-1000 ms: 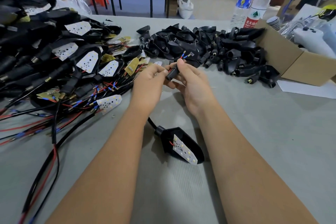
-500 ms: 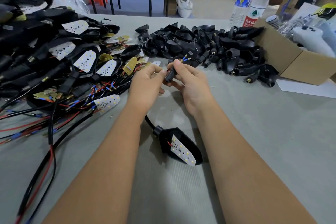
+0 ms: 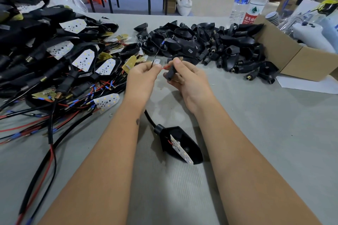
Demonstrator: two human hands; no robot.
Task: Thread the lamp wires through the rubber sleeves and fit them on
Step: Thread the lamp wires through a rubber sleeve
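Rubber sleeve [image 3: 171,72], short black tube, held above the table between thumb and curled fingers of the right hand [image 3: 186,80], tilted, lower end toward the left. Red wire [image 3: 165,67] runs from the sleeve's side across the small gap to the left hand [image 3: 141,76]. Left hand pinches a thin black wire [image 3: 157,52] at its fingertips; wire sticks up and away, blue-tipped end over the pile behind. Hands near each other, not touching.

Below the hands, between the forearms, a black lamp head [image 3: 180,144] lies on the grey table [image 3: 256,133], white LED board [image 3: 181,149] facing up, black cable leading up under the left wrist.

Left side: big heap of lamp assemblies [image 3: 64,56] with red, black and blue-tipped wires. Behind the hands: pile of loose black housings and sleeves [image 3: 210,44]. Right: open cardboard box [image 3: 292,58], two water bottles [image 3: 256,0] behind it.
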